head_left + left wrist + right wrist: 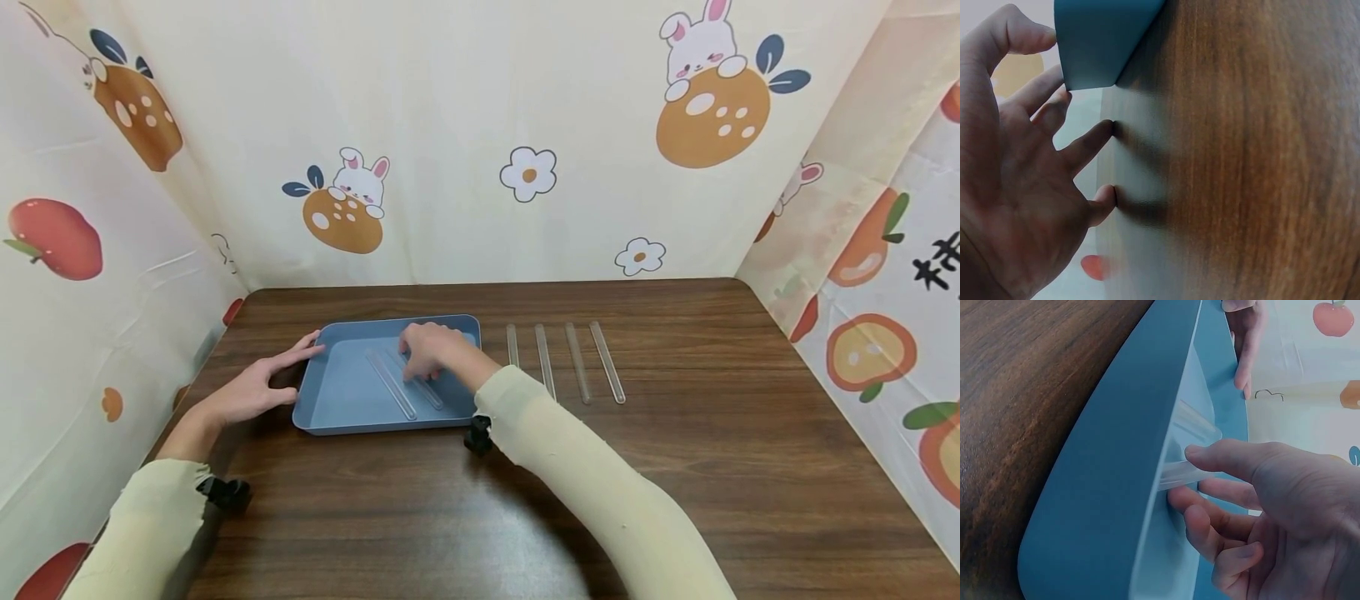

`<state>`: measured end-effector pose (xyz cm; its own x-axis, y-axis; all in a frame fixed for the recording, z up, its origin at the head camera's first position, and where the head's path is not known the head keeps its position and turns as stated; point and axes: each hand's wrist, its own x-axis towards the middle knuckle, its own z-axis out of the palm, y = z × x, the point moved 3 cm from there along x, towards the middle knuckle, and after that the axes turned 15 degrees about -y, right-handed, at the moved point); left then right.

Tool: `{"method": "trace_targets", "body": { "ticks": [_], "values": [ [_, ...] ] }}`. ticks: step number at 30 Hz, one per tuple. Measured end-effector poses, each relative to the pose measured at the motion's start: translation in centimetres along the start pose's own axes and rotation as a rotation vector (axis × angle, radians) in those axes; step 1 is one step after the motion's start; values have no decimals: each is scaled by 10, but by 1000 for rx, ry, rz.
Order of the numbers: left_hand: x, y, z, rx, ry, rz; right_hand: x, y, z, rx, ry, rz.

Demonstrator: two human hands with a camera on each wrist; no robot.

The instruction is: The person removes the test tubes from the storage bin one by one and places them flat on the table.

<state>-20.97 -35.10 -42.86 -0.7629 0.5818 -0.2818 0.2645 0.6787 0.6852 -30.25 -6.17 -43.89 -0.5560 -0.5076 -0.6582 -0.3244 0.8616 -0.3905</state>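
Note:
A shallow blue tray (330, 400) lies on the table with two slim clear tubes inside it. The left tube (390, 385) rests slanted on the tray floor. Beside it, nearly parallel, the other tube (430, 394) runs under my right hand (433, 348). In the right wrist view, my thumb and fingers pinch this tube (1179, 475) low inside the tray, close behind its near wall. My left hand (251, 392) is at the tray's left side, fingers spread, thumb and fingertips right at its edge (1100, 44).
Several more clear tubes (574, 362) lie in a row on the brown wooden table (712, 417), to the right of the tray. A printed curtain (450, 100) stands behind the table and along both sides. My right forearm crosses over the table's front.

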Motion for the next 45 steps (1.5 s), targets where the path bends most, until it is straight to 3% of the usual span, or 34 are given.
{"method": "trace_targets", "body": {
  "ticks": [7, 11, 18, 20, 22, 45],
  "values": [
    [0, 0, 0, 17, 1, -1, -7, -3, 1, 2, 3, -12],
    [-1, 0, 1, 23, 2, 2, -35, -12, -3, 17, 5, -39],
    [-1, 4, 0, 31, 2, 13, -30, -10, -7, -30, 18, -25],
    [-1, 4, -1, 35, 0, 10, -39, -12, -10, -24, 14, -30],
    [-1, 4, -1, 37, -1, 9, -60, -19, -16, -17, -1, -36],
    [-1, 2, -1, 1, -5, 16, -83, -10, -27, -82, 18, -44]
  ]
}}
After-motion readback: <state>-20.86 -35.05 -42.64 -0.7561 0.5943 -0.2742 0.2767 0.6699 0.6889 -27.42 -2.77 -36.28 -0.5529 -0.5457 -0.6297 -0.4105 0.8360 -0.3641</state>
